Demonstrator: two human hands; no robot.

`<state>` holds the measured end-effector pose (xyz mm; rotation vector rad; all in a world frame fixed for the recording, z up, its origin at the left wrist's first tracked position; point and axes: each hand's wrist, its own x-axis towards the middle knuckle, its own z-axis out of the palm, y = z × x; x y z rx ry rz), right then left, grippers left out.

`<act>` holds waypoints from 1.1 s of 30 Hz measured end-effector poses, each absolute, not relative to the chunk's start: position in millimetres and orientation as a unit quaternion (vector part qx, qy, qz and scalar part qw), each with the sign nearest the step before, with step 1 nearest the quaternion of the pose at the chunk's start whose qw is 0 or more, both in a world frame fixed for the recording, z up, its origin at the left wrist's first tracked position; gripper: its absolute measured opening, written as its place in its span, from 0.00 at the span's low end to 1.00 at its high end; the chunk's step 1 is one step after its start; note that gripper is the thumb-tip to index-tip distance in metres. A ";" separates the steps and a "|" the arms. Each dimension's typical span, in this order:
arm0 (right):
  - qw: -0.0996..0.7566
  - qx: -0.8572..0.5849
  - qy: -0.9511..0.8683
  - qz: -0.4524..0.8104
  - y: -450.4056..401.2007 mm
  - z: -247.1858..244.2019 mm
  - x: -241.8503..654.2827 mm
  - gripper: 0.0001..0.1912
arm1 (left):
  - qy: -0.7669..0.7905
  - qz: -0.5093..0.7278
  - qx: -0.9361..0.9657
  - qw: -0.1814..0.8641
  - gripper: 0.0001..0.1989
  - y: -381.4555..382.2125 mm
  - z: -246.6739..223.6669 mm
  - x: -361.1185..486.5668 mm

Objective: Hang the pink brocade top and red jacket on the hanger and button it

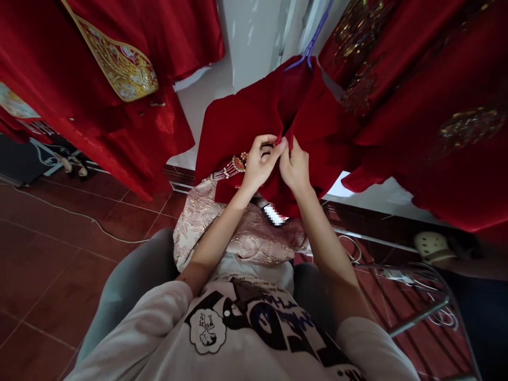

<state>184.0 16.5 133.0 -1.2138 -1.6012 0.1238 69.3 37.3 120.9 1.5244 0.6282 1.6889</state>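
Note:
A dark red velvet garment (238,124) hangs from a blue hanger (310,47) in front of me. My left hand (260,164) and my right hand (296,166) pinch its edges side by side, near a central fold. Just left of my left hand, a beaded red-and-gold ornament (234,166) lies against the velvet. Below my wrists, a pale pink brocade cloth (238,233) rests on my lap, and a small pixelated patch (273,214) covers something near it.
Red robes with gold embroidery hang at the left (107,143) and right (436,116), close to my arms. Below lie a red tile floor (51,275), a white cable (75,214), a metal-legged rack (416,301) and a white clog (432,246).

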 end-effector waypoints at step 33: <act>0.615 -0.422 -0.659 0.097 -1.7 140.5 186.1 0.16 | 0.199 0.695 0.575 0.384 0.15 21.2 130.6 59.0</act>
